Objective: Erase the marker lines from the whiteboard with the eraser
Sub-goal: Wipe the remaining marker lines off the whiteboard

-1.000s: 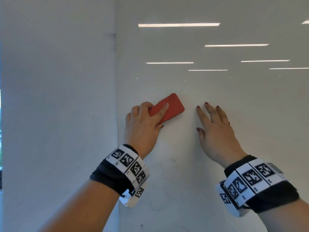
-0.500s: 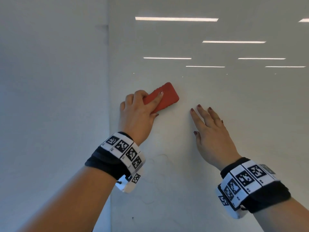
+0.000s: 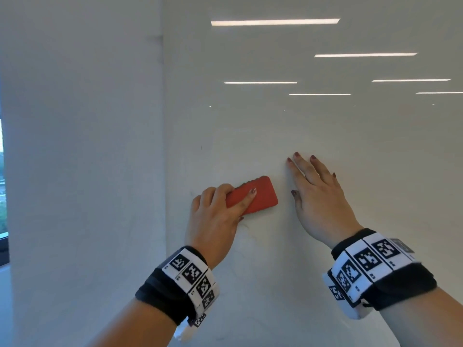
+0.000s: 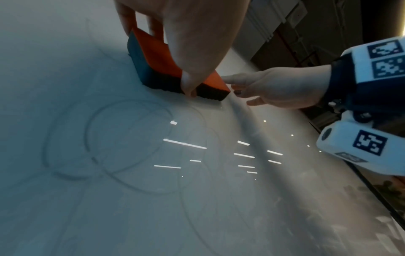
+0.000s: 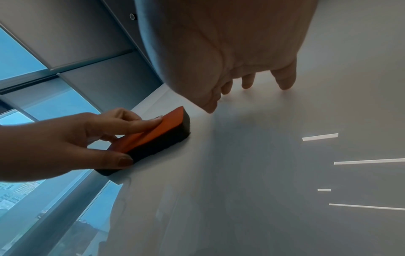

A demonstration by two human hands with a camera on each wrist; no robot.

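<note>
1. Locate the eraser [image 3: 253,195]. It lies with its dark felt face flat against the whiteboard [image 3: 325,136], close to the board's left edge, orange back facing you.
2. Confirm the grip. Your left hand [image 3: 215,219] curls round the eraser: the thumb clamps the lower long edge, the other fingers hook over the upper edge, and the index finger lies straight along the orange back.
3. Confirm the brace. Your right hand [image 3: 317,199] is spread flat on the board just beside the eraser's right end, fingers straight and slightly fanned, holding nothing. The right wrist view shows its fingertips [image 5: 285,83] touching the surface.
4. Identify the step in hand. You are mid-wipe, working the left part of the board. The area above the eraser looks clean.
5. Locate the remaining work. Faint looping marker lines [image 4: 129,138] sit on the board below the eraser, toward your wrist; they show plainly in the left wrist view and only dimly in the head view.
6. Plan the next move. It likely calls for drawing the eraser down across those loops with the felt kept flat and pressure even.
7. Repeat passes if needed; faint residue probably requires overlapping strokes.
</note>
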